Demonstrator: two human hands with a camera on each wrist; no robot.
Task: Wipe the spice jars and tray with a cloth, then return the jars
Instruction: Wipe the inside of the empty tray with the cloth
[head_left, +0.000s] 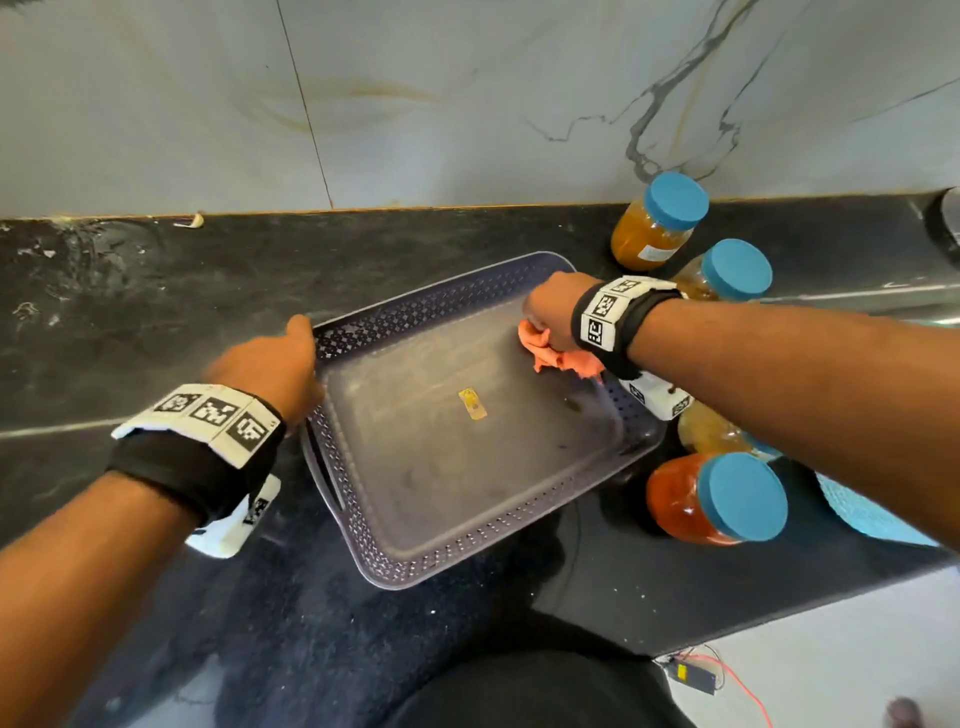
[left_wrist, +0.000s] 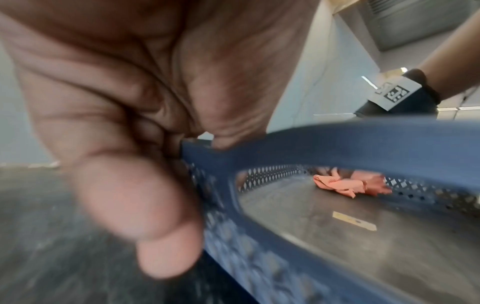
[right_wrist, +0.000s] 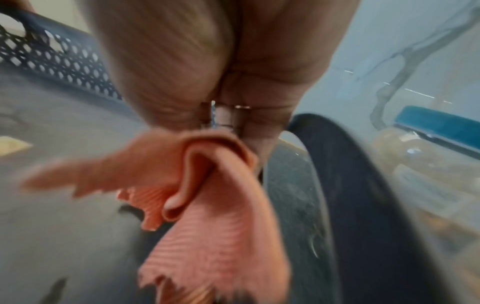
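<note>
A blue-grey perforated tray (head_left: 395, 551) lies on the black counter with no jars in it. My left hand (head_left: 270, 364) grips its left rim (left_wrist: 311, 139), with the thumb on the rim's far corner. My right hand (head_left: 550, 312) holds a bunched orange cloth (head_left: 561, 353) against the tray floor near the far right corner; the cloth (right_wrist: 207, 185) hangs from the curled fingers. Several blue-lidded spice jars stand right of the tray: one amber (head_left: 654, 223), one pale (head_left: 727, 273), one red-orange (head_left: 717, 499), and one (head_left: 711, 431) mostly hidden under my right forearm.
A small yellow sticker (head_left: 472, 405) sits on the tray floor. A light blue mat (head_left: 872, 514) lies at the counter's right edge. A marble wall (head_left: 467, 104) backs the counter. Wires and a small device (head_left: 691, 673) lie on the floor below.
</note>
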